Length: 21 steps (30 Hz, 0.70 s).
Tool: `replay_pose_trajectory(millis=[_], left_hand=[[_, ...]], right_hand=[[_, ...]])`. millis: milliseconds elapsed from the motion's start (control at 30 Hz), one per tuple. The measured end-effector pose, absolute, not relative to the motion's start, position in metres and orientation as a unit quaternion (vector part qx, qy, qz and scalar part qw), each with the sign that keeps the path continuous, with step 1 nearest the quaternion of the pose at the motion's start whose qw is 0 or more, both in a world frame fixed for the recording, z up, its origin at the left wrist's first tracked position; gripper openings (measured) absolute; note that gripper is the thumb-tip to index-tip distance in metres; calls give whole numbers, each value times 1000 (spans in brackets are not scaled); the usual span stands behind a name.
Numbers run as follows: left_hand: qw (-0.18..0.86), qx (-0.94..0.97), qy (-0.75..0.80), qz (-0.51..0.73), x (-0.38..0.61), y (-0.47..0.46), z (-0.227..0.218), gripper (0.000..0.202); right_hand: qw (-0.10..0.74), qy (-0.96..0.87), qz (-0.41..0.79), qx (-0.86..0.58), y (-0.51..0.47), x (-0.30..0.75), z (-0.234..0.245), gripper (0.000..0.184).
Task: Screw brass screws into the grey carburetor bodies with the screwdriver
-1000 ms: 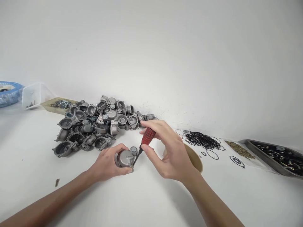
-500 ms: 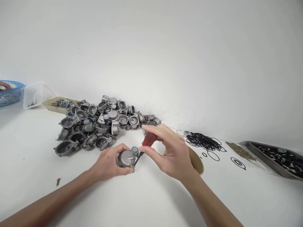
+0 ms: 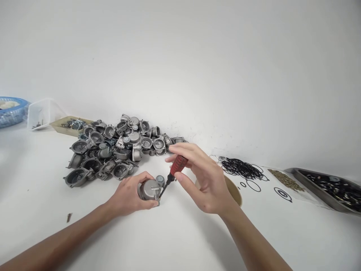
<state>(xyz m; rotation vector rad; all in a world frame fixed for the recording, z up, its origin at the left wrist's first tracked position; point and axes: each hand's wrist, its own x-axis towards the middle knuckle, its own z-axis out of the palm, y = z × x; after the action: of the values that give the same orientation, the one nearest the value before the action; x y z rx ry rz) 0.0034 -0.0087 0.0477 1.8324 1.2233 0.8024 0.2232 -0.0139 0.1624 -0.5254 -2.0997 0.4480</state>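
Note:
My left hand (image 3: 130,195) is wrapped round a small grey metal housing (image 3: 149,189) resting on the white table near the middle. My right hand (image 3: 203,180) pinches the red ribbed handle of a screwdriver (image 3: 176,166). Its dark shaft slants down to the left and its tip touches the right side of the housing, beside a small round cap on top. Both forearms come in from the bottom edge.
A heap of grey metal housings (image 3: 113,148) lies behind my left hand. A tan bowl (image 3: 235,190) sits partly hidden behind my right hand. Black rubber rings (image 3: 241,168), small brass parts (image 3: 284,180) and a dark tray (image 3: 327,184) lie right. Bins (image 3: 42,113) stand far left.
My right fingers shifted on the red handle, turning the screwdriver in place. The left hand and housing stayed put. A hand seen briefly at the blue basket far left has gone.

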Motion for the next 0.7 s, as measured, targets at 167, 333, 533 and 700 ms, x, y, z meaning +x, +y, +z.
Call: replay_pose_trajectory(millis=[167,333,533,700], left_hand=[[383,719,486,315,4,-9,48,40],[391,716,484,317,4,-10,48,41],[388,717,483,321,4,-9,46,39],[384,718,485,320,4,-8,47,42]], right_hand=[[471,-836,146,-241,-14,223,163,46],[481,-839,75,-243,-11,222,161,46],[475,-837,156,-220,-11,222,156,48],[510,-825,67,-233,-12,215,152,47]])
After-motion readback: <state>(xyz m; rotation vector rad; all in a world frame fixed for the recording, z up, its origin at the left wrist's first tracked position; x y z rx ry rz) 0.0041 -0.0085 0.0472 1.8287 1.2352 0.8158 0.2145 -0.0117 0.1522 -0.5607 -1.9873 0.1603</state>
